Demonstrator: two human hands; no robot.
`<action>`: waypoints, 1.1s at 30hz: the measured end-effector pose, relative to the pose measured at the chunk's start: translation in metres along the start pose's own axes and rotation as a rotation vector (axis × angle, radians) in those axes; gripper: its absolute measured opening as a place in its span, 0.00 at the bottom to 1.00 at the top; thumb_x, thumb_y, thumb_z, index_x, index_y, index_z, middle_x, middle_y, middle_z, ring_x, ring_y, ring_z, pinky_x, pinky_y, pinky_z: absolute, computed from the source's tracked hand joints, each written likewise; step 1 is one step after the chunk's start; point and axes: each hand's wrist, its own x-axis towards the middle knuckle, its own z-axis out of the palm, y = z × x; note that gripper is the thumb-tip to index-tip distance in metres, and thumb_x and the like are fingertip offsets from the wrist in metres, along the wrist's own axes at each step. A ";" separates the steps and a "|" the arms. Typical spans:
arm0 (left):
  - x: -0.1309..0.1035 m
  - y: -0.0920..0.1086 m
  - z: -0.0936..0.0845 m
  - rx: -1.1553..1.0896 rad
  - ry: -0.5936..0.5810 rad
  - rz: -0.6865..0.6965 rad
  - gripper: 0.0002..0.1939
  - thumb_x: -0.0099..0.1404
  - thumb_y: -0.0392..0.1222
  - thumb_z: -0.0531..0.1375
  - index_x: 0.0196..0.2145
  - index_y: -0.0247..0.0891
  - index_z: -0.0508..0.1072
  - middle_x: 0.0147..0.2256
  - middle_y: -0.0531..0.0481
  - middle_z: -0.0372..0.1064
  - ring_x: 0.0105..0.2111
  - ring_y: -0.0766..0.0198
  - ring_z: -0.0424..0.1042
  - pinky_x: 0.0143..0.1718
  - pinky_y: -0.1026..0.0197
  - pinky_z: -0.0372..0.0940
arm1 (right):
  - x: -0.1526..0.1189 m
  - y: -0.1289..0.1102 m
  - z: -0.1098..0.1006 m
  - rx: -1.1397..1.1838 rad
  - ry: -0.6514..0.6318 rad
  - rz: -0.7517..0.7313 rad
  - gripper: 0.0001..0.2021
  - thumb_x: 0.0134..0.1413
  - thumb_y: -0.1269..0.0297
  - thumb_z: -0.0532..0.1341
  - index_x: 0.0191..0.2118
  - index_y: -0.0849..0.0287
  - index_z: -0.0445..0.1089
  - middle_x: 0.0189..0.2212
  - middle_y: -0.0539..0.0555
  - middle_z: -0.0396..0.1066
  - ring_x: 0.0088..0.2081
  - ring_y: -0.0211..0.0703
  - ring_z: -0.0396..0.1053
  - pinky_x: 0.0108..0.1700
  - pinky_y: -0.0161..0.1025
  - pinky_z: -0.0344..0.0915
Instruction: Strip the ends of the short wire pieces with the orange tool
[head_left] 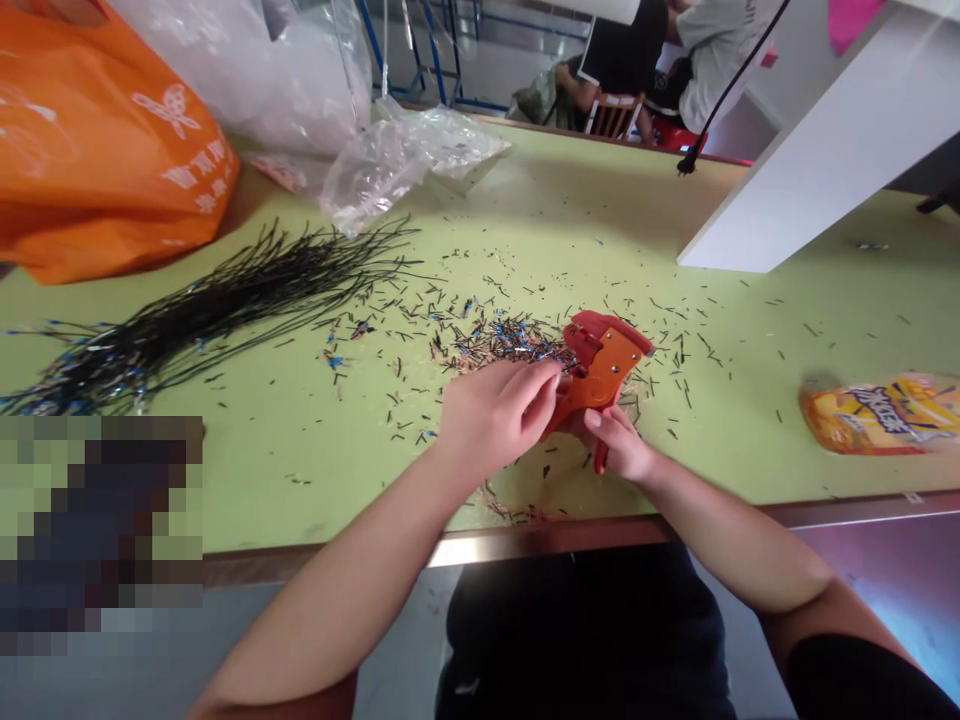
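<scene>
My right hand (621, 440) is wrapped round the handles of a red and orange wire stripper (611, 365), its head tilted up and away from me. Close to the tool's jaws, my left hand (501, 410) is closed with thumb and fingers together; whatever it pinches is hidden. Just beyond my hands lies a heap of short black wire offcuts (514, 340) with blue and silvery bits among them. A long bundle of black wires (247, 290) stretches across the left of the table, blue bits showing at its near end.
An orange bag (97, 150) and clear plastic bags (277, 80) stand at the back left. A white panel (810, 140) rises at the right, a black plug (686, 162) hanging beside it. A yellow packet (885, 415) lies on the green table (337, 500). People sit beyond.
</scene>
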 end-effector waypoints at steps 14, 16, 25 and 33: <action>-0.001 0.007 -0.004 -0.066 0.002 0.079 0.09 0.72 0.34 0.58 0.47 0.42 0.73 0.30 0.55 0.80 0.26 0.67 0.77 0.27 0.62 0.66 | 0.000 0.010 -0.003 -0.033 0.173 -0.215 0.25 0.58 0.35 0.64 0.44 0.52 0.72 0.43 0.58 0.77 0.52 0.56 0.75 0.51 0.51 0.75; -0.001 0.007 -0.004 -0.089 0.017 0.098 0.10 0.71 0.33 0.59 0.48 0.41 0.72 0.30 0.55 0.80 0.26 0.67 0.76 0.27 0.63 0.66 | -0.001 0.010 -0.003 -0.038 0.180 -0.241 0.23 0.59 0.36 0.64 0.44 0.52 0.72 0.44 0.57 0.77 0.52 0.55 0.76 0.52 0.50 0.75; 0.001 0.009 -0.002 -0.111 0.078 0.140 0.08 0.69 0.31 0.60 0.45 0.39 0.71 0.30 0.55 0.80 0.23 0.68 0.73 0.23 0.63 0.63 | -0.001 0.007 -0.006 -0.151 0.031 -0.251 0.27 0.63 0.33 0.57 0.38 0.56 0.73 0.31 0.57 0.76 0.42 0.54 0.79 0.43 0.48 0.78; 0.002 0.009 -0.003 -0.131 0.079 0.130 0.08 0.70 0.31 0.59 0.45 0.39 0.72 0.29 0.55 0.80 0.23 0.69 0.73 0.25 0.64 0.65 | 0.001 -0.007 0.007 -0.044 -0.058 -0.341 0.21 0.68 0.43 0.59 0.34 0.57 0.70 0.23 0.51 0.71 0.26 0.43 0.74 0.32 0.42 0.74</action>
